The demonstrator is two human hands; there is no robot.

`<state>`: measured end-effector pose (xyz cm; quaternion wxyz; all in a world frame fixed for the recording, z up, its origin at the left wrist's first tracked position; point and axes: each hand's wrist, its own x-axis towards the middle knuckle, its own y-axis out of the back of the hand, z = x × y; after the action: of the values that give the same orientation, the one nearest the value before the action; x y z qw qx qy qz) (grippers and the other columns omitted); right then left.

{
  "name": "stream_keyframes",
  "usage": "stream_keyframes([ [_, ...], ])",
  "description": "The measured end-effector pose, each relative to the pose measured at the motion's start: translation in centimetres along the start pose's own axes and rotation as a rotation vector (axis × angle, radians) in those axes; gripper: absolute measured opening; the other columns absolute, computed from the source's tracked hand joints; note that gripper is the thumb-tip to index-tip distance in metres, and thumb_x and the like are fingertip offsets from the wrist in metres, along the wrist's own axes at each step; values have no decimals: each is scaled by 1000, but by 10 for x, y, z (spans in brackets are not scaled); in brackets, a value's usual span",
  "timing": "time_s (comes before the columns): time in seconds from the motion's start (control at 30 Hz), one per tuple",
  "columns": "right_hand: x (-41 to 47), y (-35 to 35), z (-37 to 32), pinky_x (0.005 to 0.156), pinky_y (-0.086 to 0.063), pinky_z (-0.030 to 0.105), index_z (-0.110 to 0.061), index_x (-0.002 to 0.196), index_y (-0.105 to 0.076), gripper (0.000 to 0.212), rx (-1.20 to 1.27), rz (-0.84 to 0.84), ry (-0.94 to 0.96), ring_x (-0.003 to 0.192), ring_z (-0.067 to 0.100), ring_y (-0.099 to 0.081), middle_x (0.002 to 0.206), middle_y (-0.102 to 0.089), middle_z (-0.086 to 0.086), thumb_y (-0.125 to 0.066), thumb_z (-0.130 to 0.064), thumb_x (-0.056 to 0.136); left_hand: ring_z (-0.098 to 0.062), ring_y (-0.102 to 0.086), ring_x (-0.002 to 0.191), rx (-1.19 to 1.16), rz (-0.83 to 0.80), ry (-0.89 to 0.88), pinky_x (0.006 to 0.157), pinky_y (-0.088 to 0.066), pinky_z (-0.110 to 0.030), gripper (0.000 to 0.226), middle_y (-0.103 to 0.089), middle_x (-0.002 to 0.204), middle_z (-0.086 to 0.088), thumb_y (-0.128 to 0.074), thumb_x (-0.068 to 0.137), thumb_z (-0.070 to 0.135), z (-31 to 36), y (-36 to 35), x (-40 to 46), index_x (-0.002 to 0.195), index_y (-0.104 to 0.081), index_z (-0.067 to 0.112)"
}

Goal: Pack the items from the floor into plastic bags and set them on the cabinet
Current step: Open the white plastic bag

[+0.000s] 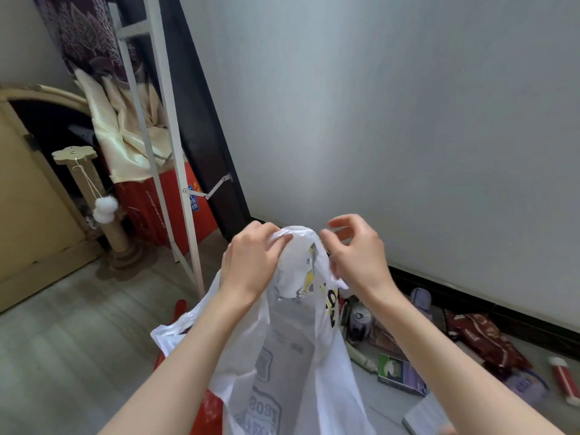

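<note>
Your left hand [251, 259] pinches the thin, limp white plastic bag [292, 334] at centre frame by its slippery top edge while your right hand [354, 249] hovers with curled fingers, apparently pinching the other handle.

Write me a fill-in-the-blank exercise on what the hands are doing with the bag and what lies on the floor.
1. Both hands hold a ____ plastic bag by its top.
2. The left hand has its grip on the bag's ____.
3. The red and white tube lies on the ____ near the wall.
4. Under the bag shows a second bag, coloured ____.

Missing words: white; handle; floor; red
</note>
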<state>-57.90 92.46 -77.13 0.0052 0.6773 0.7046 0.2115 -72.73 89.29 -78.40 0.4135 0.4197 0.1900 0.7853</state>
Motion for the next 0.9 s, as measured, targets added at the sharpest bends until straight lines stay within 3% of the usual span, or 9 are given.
stream_keyframes([
  [0.03,-6,-6,-1,58,-52,26,-14,101,-52,17,78,-80,-75,57,9,-57,88,-59,3,-60,-15,85,-26,-60,87,-39,14,4,75,-44,-35,25,-67,90,-8,-58,88,32,1,1,1,91,-68,10],
  [0.1,-13,-14,7,79,-54,31,-15,115,-48,33,14,-160,-102,83,15,-61,105,-55,5,-61,-15,85,-25,-58,77,-107,8,13,67,-39,-29,24,-67,79,-9,-57,89,29,3,6,0,86,-66,8],
  [0.17,-11,-17,18,94,-37,22,-14,127,-45,46,-157,-135,5,109,17,-50,119,-46,6,-61,-14,84,-21,-56,70,-160,-37,6,60,-36,-21,23,-65,71,-7,-55,91,27,6,10,-2,82,-65,9],
  [0.27,-5,-16,26,91,-24,13,-9,130,-47,49,-341,-2,195,119,24,-38,124,-42,11,-61,-10,84,-13,-55,71,-294,-150,-27,62,-37,-16,20,-64,73,-3,-54,92,23,11,18,-4,80,-65,11],
  [0.43,10,-9,29,75,-28,14,-3,91,-69,14,-335,89,304,97,26,-51,102,-58,13,-56,-3,85,-12,-58,73,-412,-233,-108,68,-46,-23,21,-62,74,2,-51,88,31,8,27,-3,79,-64,15],
  [0.57,19,8,30,55,-34,14,-12,73,-59,23,-115,-3,108,60,5,-47,62,-53,-5,-47,-7,91,-15,-60,78,-225,-100,-27,73,-54,-45,21,-65,79,3,-51,91,34,-21,30,8,87,-64,17],
  [0.7,21,8,28,46,-23,19,-7,58,-42,35,-30,-80,58,42,4,-28,51,-28,-4,-47,-11,93,-23,-56,93,138,44,21,89,-39,-36,14,-66,95,-1,-50,92,20,-42,29,8,95,-64,22],
  [0.8,18,4,27,48,-22,20,-14,60,-34,37,13,-171,34,46,3,-26,57,-27,-4,-42,-13,96,-17,-53,106,105,64,-242,91,-33,-31,30,-60,113,3,-47,86,22,-29,25,1,114,-56,20],
  [0.9,15,2,25,60,-30,28,2,70,-46,34,129,-251,-5,63,12,-36,67,-37,6,-39,-17,98,-9,-50,113,-104,-187,-549,98,-39,-23,47,-53,122,2,-54,85,35,-7,10,-10,126,-42,17],
])
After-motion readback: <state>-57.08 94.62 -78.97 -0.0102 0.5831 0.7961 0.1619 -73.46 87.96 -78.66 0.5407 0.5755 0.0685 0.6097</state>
